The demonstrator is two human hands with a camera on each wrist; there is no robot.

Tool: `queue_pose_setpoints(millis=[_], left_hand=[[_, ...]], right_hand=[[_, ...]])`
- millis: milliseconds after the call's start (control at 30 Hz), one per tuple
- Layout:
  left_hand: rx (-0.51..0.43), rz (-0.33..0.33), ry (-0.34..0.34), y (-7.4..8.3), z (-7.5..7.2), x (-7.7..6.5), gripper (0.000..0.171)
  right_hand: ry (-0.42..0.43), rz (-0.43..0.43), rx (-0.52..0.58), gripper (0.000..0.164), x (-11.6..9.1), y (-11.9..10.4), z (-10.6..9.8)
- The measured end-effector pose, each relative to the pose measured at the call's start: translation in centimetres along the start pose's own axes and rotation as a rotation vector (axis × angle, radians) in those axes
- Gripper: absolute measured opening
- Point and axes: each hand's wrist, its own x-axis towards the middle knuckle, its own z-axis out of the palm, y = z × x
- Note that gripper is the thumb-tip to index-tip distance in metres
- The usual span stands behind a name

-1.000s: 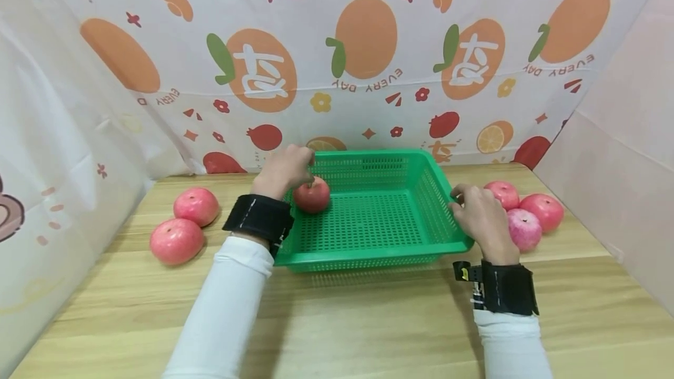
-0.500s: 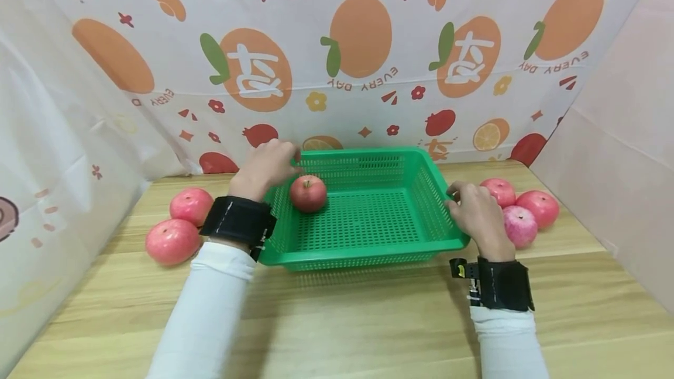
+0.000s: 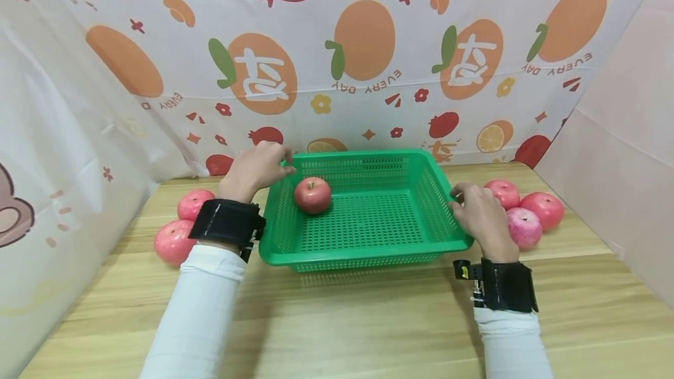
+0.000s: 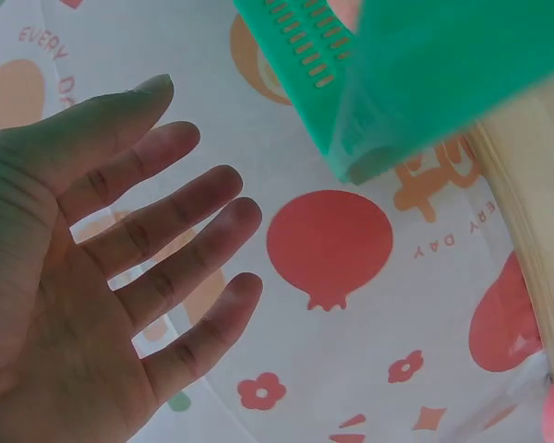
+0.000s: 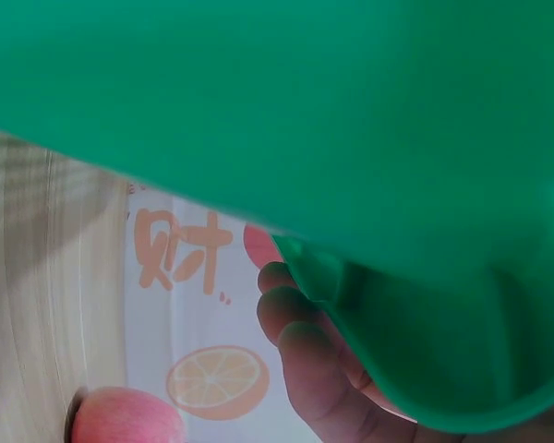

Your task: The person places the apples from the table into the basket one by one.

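One red apple with a stem sits in the left part of a green plastic basket. My left hand hovers by the basket's back left corner, holding nothing. In the left wrist view its fingers spread loosely, with a gap between them and the green rim. On the opposite side, my right hand grips the basket's right rim. Seen from the right wrist, curled fingers lie against the outside of the rim, and the green wall fills much of that view.
Left of the basket lie two pink-red apples, partly hidden by my left wrist. A cluster of several apples sits just beyond my right hand. A fruit-print cloth hangs behind the wooden table.
My left hand, at first over the apple in the basket, has come off it and moved left to the rim. The apple stays in the basket. My right hand keeps its place.
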Motion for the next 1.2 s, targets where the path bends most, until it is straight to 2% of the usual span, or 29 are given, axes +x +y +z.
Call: queue_pose_setpoints(millis=[533, 867, 1200], left_hand=[[0.004, -0.023, 0.036, -2.3, 0.7, -1.4, 0.013], [-0.067, -0.088, 0.041, -3.9, 1.3, -3.4, 0.022], [0.006, -0.075, 0.016, -5.0, 1.4, -3.2, 0.021]], right_hand=[[-0.006, 0.008, -0.007, 0.025, 0.0, -0.2, 0.3], [-0.021, -0.01, -0.004, 0.025, 0.6, -0.9, 0.6], [-0.004, 0.019, -0.013, 0.025, 0.2, 0.0, 0.2]])
